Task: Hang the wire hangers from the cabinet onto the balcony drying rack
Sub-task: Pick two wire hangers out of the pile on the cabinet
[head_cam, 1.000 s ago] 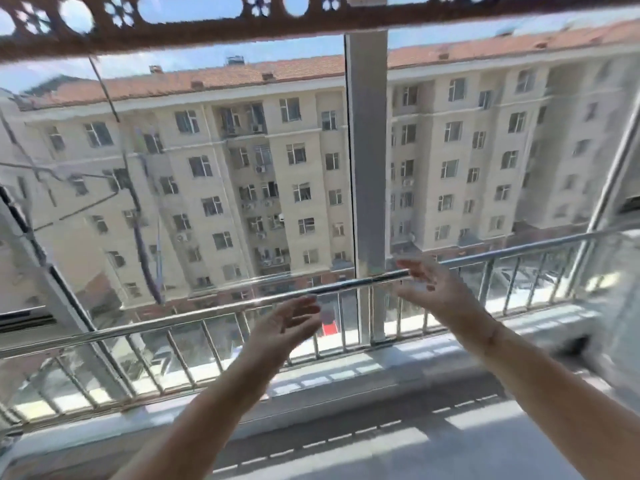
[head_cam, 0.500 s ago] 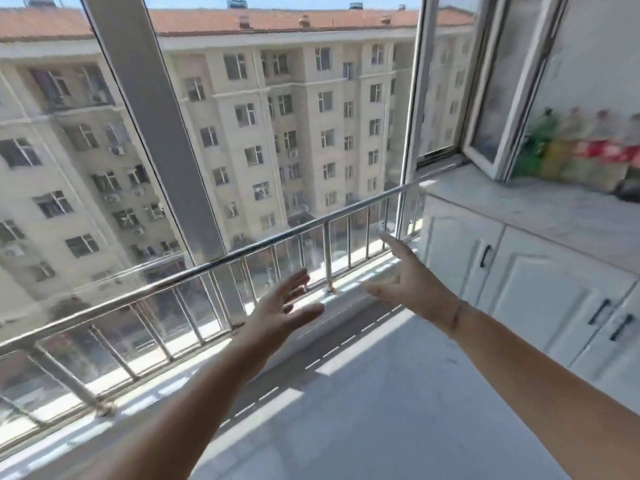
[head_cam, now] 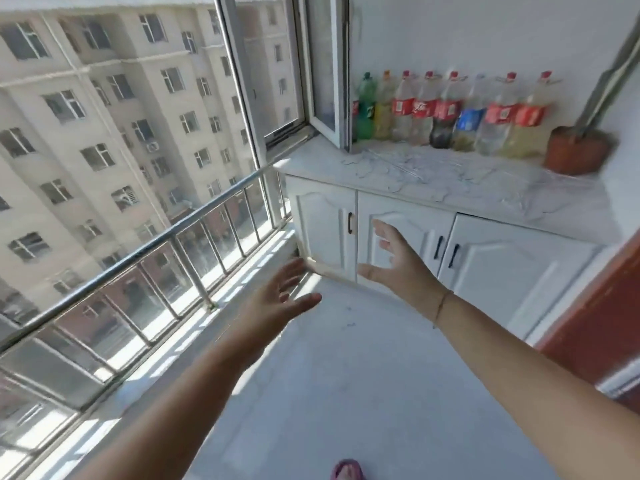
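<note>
A white cabinet [head_cam: 485,271] with a pale marble top stands at the far end of the balcony. Thin wire hangers [head_cam: 391,164] lie in a blurred tangle on that top, in front of the bottles. My left hand [head_cam: 277,299] is stretched forward, fingers spread, holding nothing, over the floor short of the cabinet. My right hand [head_cam: 398,261] is also spread and empty, in front of the cabinet doors and below the top. The drying rack is out of view.
A row of several plastic bottles [head_cam: 450,112] lines the wall on the cabinet top, with a brown pot [head_cam: 575,150] at the right. An open window sash [head_cam: 329,71] juts over the top's left end. A metal railing [head_cam: 166,237] runs along the left. A reddish door frame [head_cam: 595,306] is at right.
The view has swung right, from the window and railing to the cabinet end of the balcony. Both hands stay empty and stretched out, and now point toward the cabinet.
</note>
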Tool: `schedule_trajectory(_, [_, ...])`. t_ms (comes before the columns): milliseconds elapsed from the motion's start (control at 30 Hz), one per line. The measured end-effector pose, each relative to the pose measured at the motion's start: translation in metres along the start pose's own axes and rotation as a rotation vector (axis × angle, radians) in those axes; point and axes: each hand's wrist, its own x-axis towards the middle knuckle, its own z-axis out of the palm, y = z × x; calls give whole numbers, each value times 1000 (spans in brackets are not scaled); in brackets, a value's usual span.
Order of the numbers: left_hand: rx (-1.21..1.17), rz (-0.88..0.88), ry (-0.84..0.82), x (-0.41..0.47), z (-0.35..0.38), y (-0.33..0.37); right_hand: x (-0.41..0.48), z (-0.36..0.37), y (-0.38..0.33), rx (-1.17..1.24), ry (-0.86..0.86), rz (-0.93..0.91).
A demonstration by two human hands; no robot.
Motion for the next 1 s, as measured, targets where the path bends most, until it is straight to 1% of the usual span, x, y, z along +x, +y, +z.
schedule_trajectory(300, [23,21,-199,154,44,-8,94,-79,62,20,257,134])
schedule_trajectory(567, [65,45,-304,285,80,-6,149,-147,95,-9,499,260])
schedule_trajectory(800, [75,19,-406,377,150,-7,179,-223,153,-3,664,381])
schedule_trajectory(1000, [52,-2,-437,462,230,-9,217,-309,221,39,768,442])
